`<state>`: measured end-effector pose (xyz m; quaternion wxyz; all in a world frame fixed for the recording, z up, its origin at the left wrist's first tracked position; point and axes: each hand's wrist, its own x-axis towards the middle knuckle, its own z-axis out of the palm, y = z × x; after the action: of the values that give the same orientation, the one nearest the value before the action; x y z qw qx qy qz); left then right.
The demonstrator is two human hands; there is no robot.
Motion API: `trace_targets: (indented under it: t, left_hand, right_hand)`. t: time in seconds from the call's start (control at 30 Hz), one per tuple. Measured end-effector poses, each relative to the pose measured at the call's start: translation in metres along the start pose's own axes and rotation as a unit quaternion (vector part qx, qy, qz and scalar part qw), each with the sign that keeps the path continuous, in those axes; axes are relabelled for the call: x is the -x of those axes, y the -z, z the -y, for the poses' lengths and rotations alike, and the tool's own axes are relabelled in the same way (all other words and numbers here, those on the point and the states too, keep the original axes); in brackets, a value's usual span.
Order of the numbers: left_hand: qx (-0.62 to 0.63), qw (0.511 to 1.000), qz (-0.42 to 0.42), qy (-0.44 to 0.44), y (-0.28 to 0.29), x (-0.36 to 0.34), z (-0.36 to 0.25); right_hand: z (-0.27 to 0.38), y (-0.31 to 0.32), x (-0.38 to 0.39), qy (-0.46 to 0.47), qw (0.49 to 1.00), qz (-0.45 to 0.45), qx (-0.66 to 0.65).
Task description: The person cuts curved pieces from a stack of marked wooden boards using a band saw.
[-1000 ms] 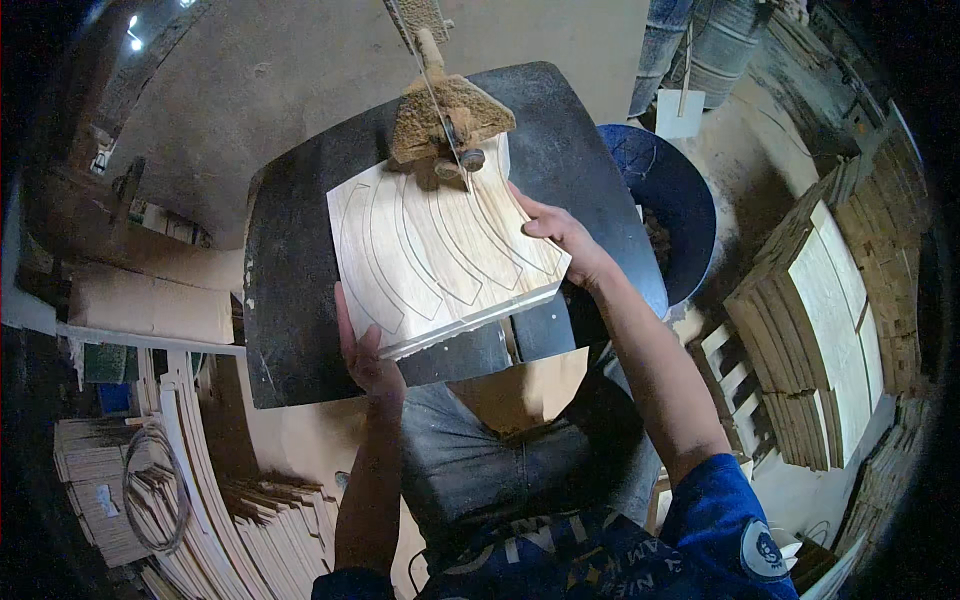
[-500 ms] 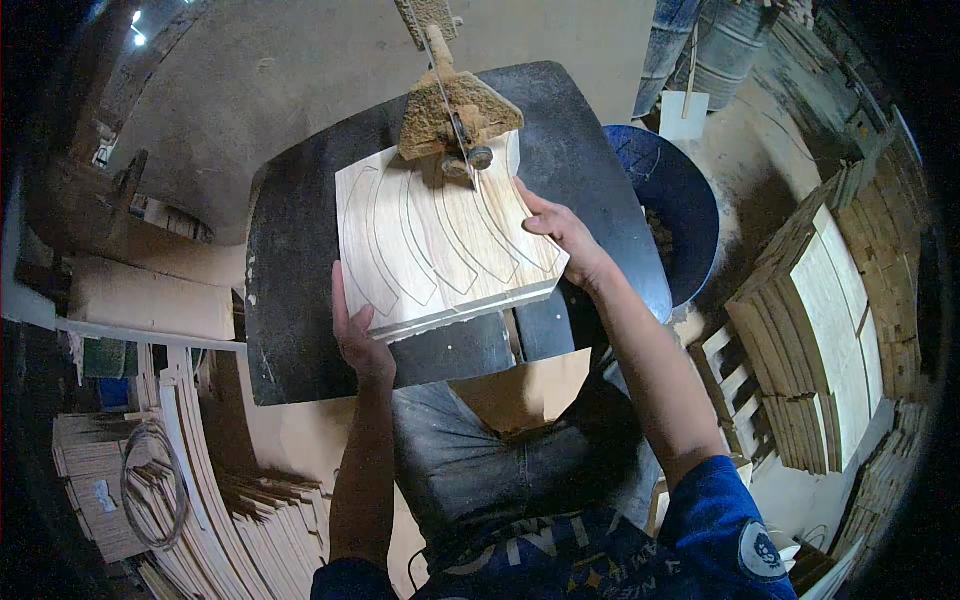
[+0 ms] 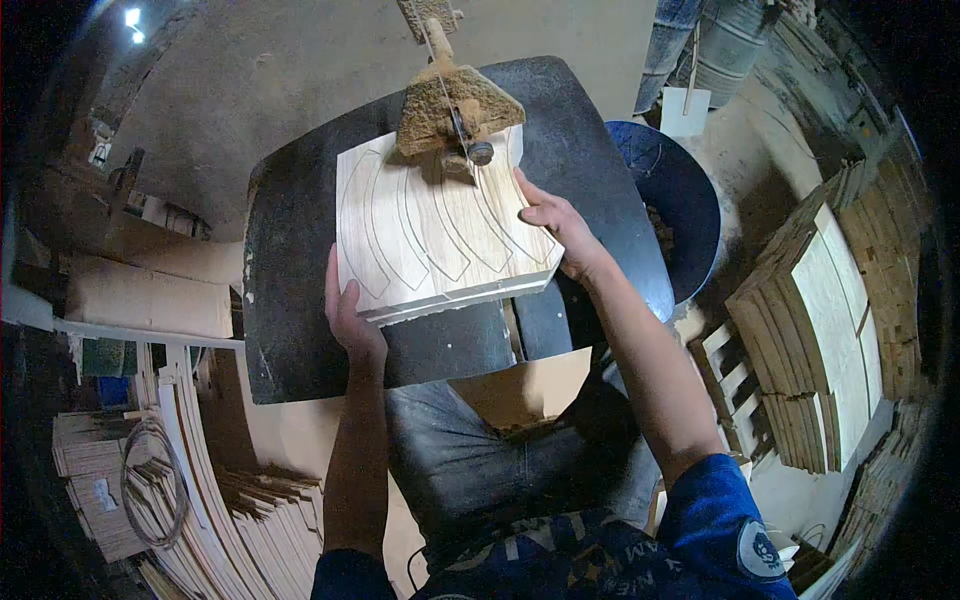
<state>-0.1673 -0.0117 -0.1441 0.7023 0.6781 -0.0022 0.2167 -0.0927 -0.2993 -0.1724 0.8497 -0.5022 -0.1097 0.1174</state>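
Observation:
A pale wooden board stack (image 3: 420, 235) with curved outlines drawn on its top lies on the black saw table (image 3: 290, 230). My left hand (image 3: 353, 322) grips its near left corner, fingers along the side and thumb at the top edge. On the right edge, my right hand (image 3: 565, 230) holds it with thumb on top; the fingers beneath are partly hidden. The sawdust-covered blade guard (image 3: 455, 105) of a band saw stands over the far part of the board. Its thin blade meets the wood near the far right outline, ahead of my right fingertips.
A blue bin (image 3: 690, 215) stands right of the table. Farther right are stacked curved wood pieces (image 3: 800, 350). At the lower left lie many thin wood strips (image 3: 200, 450) and a coiled band (image 3: 155, 483). A white panel (image 3: 685, 112) with a stick stands near metal drums (image 3: 735, 50).
The board has slid a little away from me, toward the blade and guard. Both hands have moved forward with it, keeping their hold.

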Motion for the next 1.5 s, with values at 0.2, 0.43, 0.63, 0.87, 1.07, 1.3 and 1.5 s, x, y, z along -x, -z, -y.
trace_targets:
  t: [0.2,0.43,0.63,0.87,1.07,1.3,1.5]
  left_hand:
    - [-0.030,0.999,-0.010,-0.007,-0.003,-0.002,-0.001]
    - [0.005,1.000,-0.006,-0.016,-0.004,-0.009,0.004]
    - [0.002,1.000,0.008,-0.009,-0.001,-0.016,0.008]
    - [-0.014,1.000,0.010,-0.010,0.002,-0.027,0.013]
    - [0.020,1.000,0.009,0.001,0.000,-0.035,0.017]
    - [0.056,0.998,0.040,-0.014,0.003,-0.051,0.026]
    - [0.058,0.997,0.041,-0.013,0.004,-0.068,0.038]
  right_hand:
    - [-0.005,0.001,-0.003,0.006,1.000,-0.007,-0.004]
    - [-0.008,0.002,-0.009,0.007,1.000,0.013,-0.025]
    - [-0.008,0.001,-0.010,0.009,1.000,0.001,-0.023]
    - [-0.005,-0.007,-0.008,-0.006,0.999,-0.032,-0.034]
    - [0.001,-0.016,-0.003,0.003,0.999,-0.046,-0.025]
    - [-0.001,-0.018,-0.003,0.003,0.997,-0.065,-0.030]
    - [-0.006,-0.018,-0.003,0.003,0.996,-0.081,-0.035]
